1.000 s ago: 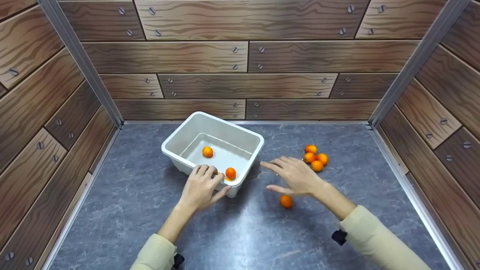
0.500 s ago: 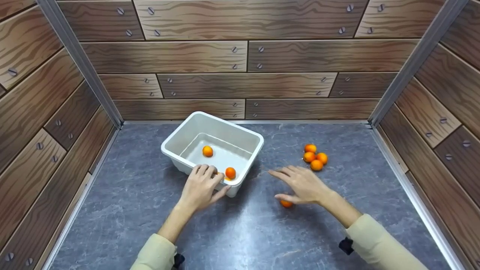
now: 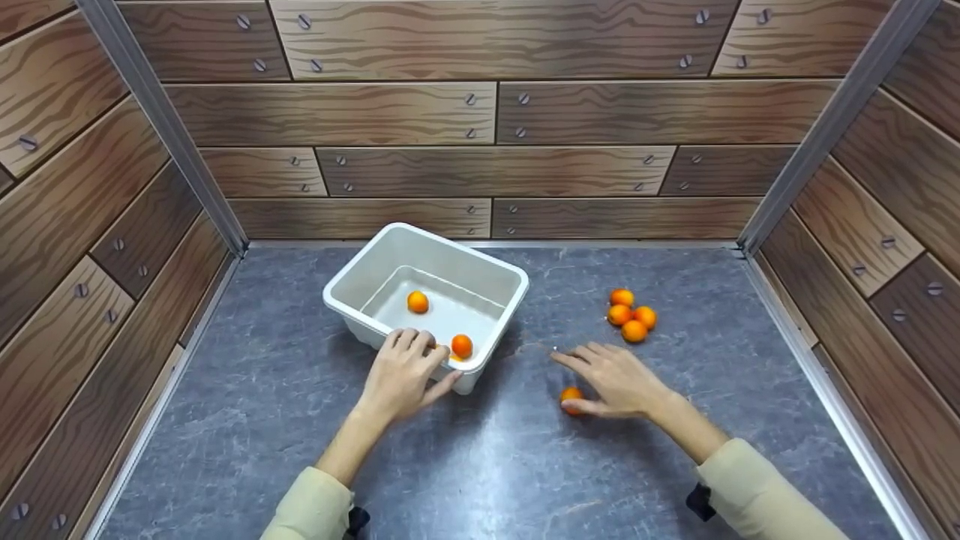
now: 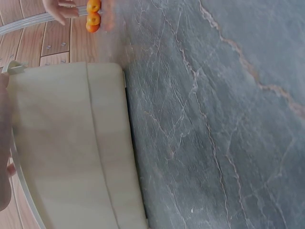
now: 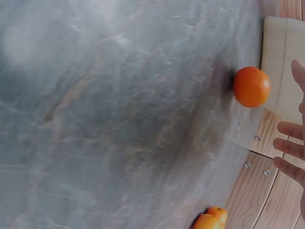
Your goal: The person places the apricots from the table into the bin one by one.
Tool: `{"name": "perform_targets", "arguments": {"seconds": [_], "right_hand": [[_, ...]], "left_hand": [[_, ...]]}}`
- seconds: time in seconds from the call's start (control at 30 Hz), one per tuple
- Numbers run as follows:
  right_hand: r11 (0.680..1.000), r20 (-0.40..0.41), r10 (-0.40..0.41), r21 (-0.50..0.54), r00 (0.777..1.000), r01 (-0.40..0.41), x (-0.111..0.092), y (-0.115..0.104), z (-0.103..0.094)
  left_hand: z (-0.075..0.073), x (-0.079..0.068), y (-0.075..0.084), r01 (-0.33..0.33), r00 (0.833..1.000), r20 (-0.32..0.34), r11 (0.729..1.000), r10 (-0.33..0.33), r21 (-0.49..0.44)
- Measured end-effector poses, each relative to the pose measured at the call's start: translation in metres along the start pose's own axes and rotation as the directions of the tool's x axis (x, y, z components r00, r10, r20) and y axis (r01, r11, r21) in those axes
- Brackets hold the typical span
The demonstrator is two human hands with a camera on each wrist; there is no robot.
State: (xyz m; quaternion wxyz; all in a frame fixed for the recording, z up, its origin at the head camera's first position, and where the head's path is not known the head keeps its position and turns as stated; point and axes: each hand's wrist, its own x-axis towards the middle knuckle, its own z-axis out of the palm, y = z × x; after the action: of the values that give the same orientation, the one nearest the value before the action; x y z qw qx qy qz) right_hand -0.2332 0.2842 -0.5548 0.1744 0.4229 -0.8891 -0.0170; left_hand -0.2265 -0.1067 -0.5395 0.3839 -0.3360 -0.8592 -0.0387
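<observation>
Three plank-patterned walls [image 3: 495, 112] enclose the grey, marbled table [image 3: 480, 465] on my remote feed. Askew, left of centre, sits a white tub [image 3: 450, 262]; the left hand [image 3: 401, 375] grips its near rim, fingers hooked over, thumb outside. The right hand [image 3: 616, 381] hangs above the table with fingers extended and thumb spread wide of them, holding nothing. Beyond its knuckles, four oranges [image 3: 640, 319] huddle on the table. Inside the tub lie a mid-floor orange [image 3: 418, 302] and a near-corner orange [image 3: 462, 346]; an orange-coloured sliver [image 3: 455, 358] by the left fingers is too hidden for me to identify. Nearest the right hand is the lone orange [image 3: 570, 394], on the table to the tub's right. From above I see the thumb overlapping it, though the right wrist view shows a gap, so I judge them apart. Round, it gives me no long axis to match; any pinch, I judge, hinges on fingers coming down opposite that thumb.
</observation>
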Motion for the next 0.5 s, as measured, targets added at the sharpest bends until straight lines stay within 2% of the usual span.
{"name": "perform_targets", "arguments": {"seconds": [0.27, 0.5], "right_hand": [[0.998, 0.079, 0.05, 0.021, 0.996, -0.052, -0.014, -0.002, 0.009], [0.999, 0.058, 0.043, 0.019, 0.997, -0.045, -0.023, -0.006, 0.019]], "left_hand": [[0.0, -0.001, 0.0, 0.006, 1.0, 0.003, 1.0, -0.006, 0.018], [-0.001, 0.0, 0.0, 0.011, 1.0, 0.028, 1.0, -0.011, 0.014]]}}
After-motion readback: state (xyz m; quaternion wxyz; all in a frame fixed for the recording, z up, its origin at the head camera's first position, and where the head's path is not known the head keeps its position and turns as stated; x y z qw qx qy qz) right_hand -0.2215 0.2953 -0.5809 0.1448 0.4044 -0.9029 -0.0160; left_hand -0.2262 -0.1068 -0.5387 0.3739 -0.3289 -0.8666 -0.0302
